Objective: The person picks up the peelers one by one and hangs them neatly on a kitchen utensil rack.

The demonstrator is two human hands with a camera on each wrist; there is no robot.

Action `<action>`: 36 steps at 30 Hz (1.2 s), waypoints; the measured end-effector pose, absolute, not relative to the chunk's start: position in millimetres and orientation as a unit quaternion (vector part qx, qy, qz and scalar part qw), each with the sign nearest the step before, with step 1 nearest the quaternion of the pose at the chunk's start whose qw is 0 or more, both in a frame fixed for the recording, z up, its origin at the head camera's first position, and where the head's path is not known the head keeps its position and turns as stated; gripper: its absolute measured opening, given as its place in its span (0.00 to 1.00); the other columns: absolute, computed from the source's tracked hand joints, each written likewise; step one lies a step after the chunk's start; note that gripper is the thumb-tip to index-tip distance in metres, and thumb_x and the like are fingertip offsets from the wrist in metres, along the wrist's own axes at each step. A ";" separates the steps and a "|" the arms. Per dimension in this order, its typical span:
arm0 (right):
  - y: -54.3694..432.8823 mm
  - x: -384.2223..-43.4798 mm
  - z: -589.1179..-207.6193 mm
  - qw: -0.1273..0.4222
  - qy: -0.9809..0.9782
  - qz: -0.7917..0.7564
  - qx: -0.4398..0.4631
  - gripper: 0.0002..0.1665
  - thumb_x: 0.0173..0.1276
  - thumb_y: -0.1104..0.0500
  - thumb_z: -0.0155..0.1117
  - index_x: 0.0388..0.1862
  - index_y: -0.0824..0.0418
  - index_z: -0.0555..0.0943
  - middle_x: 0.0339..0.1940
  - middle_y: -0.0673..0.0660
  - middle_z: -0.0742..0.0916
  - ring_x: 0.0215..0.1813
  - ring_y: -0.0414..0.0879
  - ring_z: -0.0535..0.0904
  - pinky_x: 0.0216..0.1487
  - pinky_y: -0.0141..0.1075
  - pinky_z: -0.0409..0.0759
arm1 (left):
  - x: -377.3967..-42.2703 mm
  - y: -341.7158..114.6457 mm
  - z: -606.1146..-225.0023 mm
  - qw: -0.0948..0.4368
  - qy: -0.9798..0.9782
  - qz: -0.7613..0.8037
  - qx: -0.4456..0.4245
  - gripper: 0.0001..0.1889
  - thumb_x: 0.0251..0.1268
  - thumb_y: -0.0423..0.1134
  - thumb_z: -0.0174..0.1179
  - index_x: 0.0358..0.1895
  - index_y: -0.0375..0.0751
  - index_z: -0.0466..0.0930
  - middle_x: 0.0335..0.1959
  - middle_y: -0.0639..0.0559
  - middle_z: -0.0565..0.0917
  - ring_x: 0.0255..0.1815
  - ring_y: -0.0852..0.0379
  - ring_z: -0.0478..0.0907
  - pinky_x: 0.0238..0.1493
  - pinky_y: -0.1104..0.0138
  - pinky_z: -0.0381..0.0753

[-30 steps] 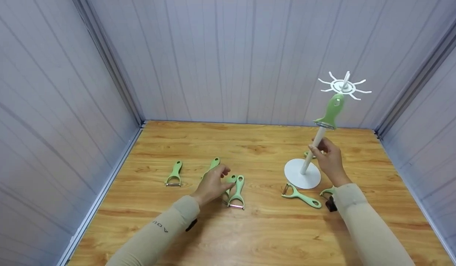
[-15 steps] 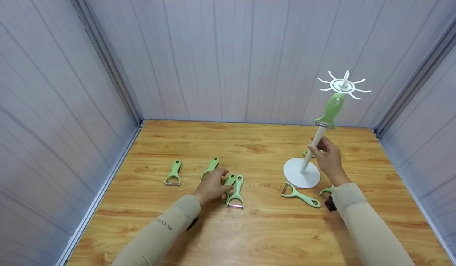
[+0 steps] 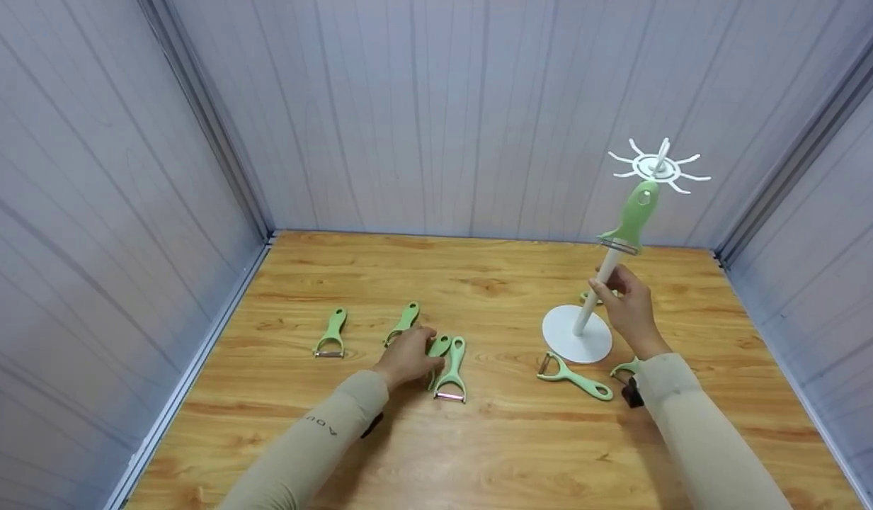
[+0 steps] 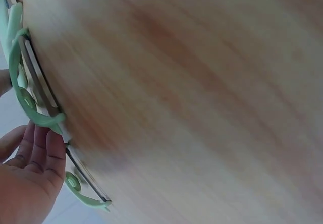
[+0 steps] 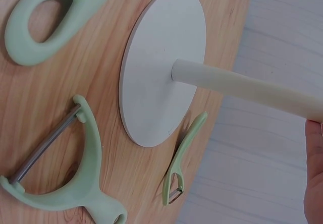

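Observation:
In the head view my left hand (image 3: 410,358) is low over the table, its fingers and thumb about the handle of a green Y-shaped peeler (image 3: 440,347). Its fingertips meet that peeler's curved head (image 4: 43,119) in the left wrist view; part of the grip is hidden. Another peeler (image 3: 456,358) lies close along its right side. My right hand (image 3: 633,312) grips the pole of a white hook stand (image 3: 578,347), whose round base is on the table. One green peeler (image 3: 638,212) hangs from the stand's ring of hooks (image 3: 655,168).
Two peelers lie to the left, one far left (image 3: 331,333) and one (image 3: 406,320) just beyond my left hand. Near the stand's base is a peeler (image 3: 578,379), with another (image 3: 626,367) partly under my right sleeve and one (image 3: 589,296) behind the pole. Panelled walls enclose the wooden table.
My left hand has come down and slightly right onto the peeler, its fingers and thumb drawing in around the handle. My right hand keeps its hold on the stand's pole.

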State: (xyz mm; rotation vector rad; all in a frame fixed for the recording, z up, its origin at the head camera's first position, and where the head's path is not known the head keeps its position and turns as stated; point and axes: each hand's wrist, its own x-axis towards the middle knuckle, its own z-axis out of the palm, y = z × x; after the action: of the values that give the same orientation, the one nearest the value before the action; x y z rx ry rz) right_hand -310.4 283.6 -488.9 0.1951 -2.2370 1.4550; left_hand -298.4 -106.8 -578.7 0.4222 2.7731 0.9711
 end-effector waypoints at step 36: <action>281.2 -309.5 -487.6 0.260 -0.793 0.543 0.091 0.10 0.73 0.76 0.68 0.52 0.79 0.84 0.36 0.65 0.87 0.36 0.30 0.80 0.42 0.21 0.78 | -308.1 -93.5 -532.3 0.040 0.929 0.350 0.110 0.22 0.77 0.37 0.68 0.68 0.31 0.82 0.60 0.39 0.86 0.58 0.45 0.83 0.62 0.50 0.86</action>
State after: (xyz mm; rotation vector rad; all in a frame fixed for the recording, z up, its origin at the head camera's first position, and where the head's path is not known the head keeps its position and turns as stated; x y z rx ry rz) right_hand -309.5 281.2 -487.6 0.2461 -2.1495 1.4710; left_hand -308.1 -93.5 -532.3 0.3365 2.8479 1.0740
